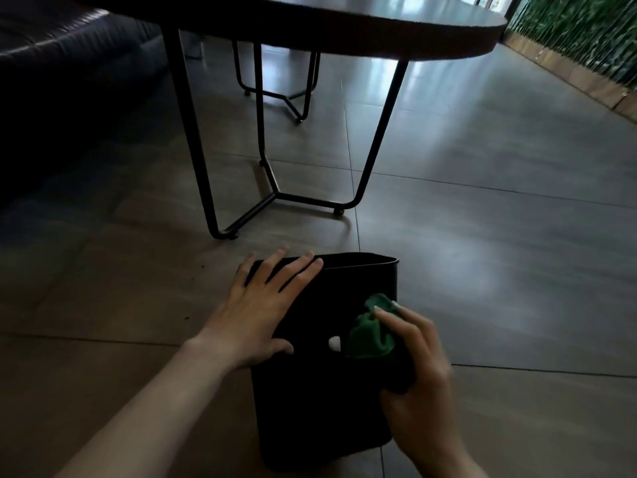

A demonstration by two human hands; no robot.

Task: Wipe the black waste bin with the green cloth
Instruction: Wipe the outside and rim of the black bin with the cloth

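Bin: the black waste bin (320, 401) lies on its side on the tiled floor (482, 236), its open rim turned away from the person, toward the table legs.
Left hand: the left hand (262, 305) lies flat on the upturned side of the bin, fingers straight and spread, fingertips reaching the far rim, thumb resting on the black wall.
Right hand: the right hand (417, 370) is curled round the green cloth (370, 334), gripping it in a bunch against the right part of the bin's upturned side.
Cloth: crumpled, partly covered by the fingers, touching the bin near its right edge.
White spot: a small pale mark (333, 343) shows on the bin just left of the cloth; what it is cannot be told.
Surface: a dark round surface (379, 32) on thin black metal legs stands beyond the bin.
Surroundings: a dark sofa (62, 63) at far left, a green leafy wall (579, 36) at far right.
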